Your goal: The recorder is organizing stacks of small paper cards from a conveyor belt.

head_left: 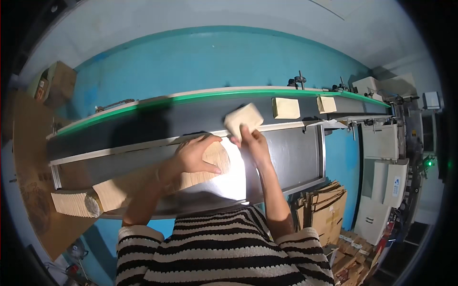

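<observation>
Pinching a pale block at its near end, the right grip had its thumb on top and its fingers curled beneath. The block, slightly blurred, was tilted just beyond that grip, over the near edge of a dark belt; whether it touched the belt, I could not tell. Just left of it, the left grip was spread wide in a C, its thumb and fingers around the end of a long row of beige pieces. That row lay on the metal worktop, running from the left grip leftward and toward the body, partly under the left forearm. At its far-left end, well apart from both grips, was a shorter ribbed row.

Beyond the grips, a pale rail bordered the belt's near side and a green rail its far side. To the right of the held block, 2 more blocks sat on the belt: a nearer block and a farther block. Lower right of the grips stood flattened cartons, and well past the belt rose a turquoise wall.
</observation>
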{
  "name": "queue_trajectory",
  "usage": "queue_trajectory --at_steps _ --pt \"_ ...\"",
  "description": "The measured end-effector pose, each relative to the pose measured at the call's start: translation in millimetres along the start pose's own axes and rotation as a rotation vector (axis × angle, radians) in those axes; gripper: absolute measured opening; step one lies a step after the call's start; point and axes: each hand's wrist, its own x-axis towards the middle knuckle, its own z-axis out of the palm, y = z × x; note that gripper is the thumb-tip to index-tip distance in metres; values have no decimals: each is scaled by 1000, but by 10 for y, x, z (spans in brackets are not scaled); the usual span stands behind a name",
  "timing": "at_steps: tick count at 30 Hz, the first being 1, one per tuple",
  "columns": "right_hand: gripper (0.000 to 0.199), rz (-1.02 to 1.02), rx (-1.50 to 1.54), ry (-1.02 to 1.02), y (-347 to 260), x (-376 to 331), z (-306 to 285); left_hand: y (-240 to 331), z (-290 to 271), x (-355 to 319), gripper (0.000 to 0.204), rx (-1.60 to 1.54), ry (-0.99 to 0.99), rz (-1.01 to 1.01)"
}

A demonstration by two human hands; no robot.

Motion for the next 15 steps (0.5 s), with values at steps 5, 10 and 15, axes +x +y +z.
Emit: queue_trajectory --at_steps 5,10,15 --pt "44 -261 -607 -147 284 -412 263 -65 30 -45 86 -10 8 9" --pt "40 37 -249 -118 211 -482 215 2 -50 -146 84 -49 40 19" --pt "40 -161 -110 -4 134 96 125 -25 -74 -160 81 -33 48 5"
